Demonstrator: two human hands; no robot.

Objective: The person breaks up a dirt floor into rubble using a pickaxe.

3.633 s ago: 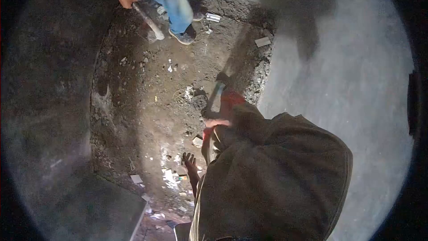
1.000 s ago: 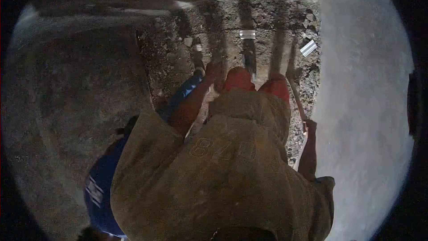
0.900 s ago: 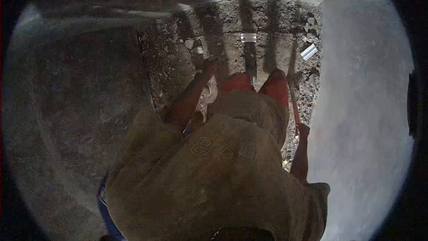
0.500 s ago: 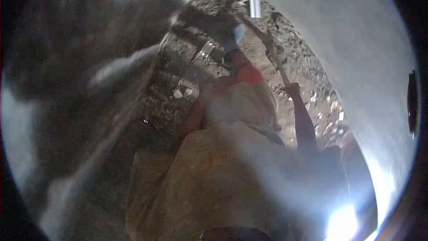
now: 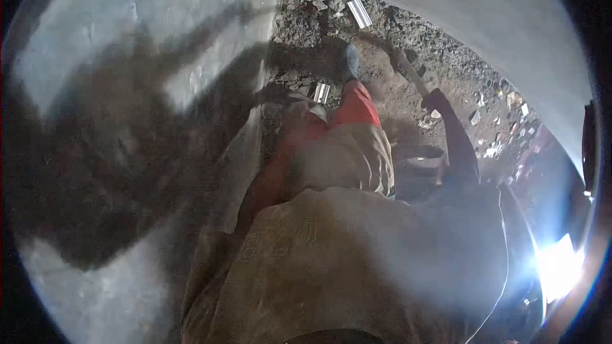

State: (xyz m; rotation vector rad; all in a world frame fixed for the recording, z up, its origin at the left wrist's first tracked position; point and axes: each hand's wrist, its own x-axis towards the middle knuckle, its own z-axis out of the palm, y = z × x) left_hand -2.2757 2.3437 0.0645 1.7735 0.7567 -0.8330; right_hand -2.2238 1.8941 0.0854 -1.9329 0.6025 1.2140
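Observation:
My right hand (image 5: 435, 100) is closed around the pale handle of a long-handled tool (image 5: 412, 75), held out over the rubble at the right. The tool's far end is lost in dark shadow, so its kind cannot be made out. My left forearm (image 5: 255, 197) reaches forward along the left side of my body. Its hand blends into the dim red trouser leg, and the fingers do not show. Close to that side lies a shiny ribbed metal piece (image 5: 322, 93). Another ribbed metal piece (image 5: 359, 14) lies on the rubble beyond my shoe (image 5: 352, 60).
Broken rubble (image 5: 446, 44) covers the floor between a grey wall (image 5: 210, 76) on the left and a pale curved surface (image 5: 497, 13) on the right. A bright lamp (image 5: 561, 267) glares at lower right beside a thin white cord (image 5: 505, 248). Large shadows fall across the left wall.
The view has turned and become sharper. My right hand, still gripping the tool, appears farther right and slightly higher. More of the left wall is lit.

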